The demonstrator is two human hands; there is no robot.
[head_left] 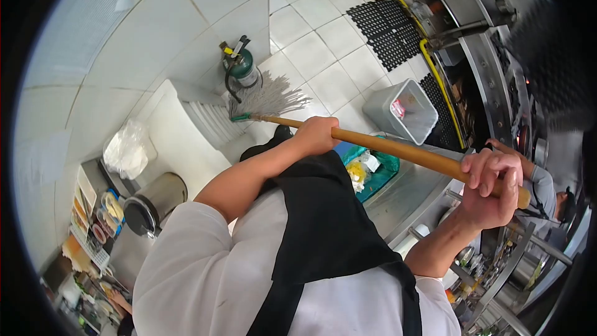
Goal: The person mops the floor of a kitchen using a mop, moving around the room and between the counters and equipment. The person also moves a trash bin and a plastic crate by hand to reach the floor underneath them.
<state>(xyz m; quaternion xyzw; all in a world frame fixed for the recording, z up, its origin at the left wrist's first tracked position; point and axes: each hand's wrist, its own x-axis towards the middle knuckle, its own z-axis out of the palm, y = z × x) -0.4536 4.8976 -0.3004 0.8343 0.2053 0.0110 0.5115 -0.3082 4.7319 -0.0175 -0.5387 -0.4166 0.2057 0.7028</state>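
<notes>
A mop with a long wooden handle runs slantwise across the view in front of my body. My left hand is wrapped around the middle of the handle. Near the handle's top end, my right hand grips it, with the fingers curled over the wood. The grey string mop head, joined by a green clamp, spreads over the white floor tiles beside a green fire extinguisher.
A grey plastic bin stands on the tiles at right, near black rubber mats and a yellow pipe. Below the handle sits a teal-lined bin with waste. Another person is at far right. A steel pot stands at left.
</notes>
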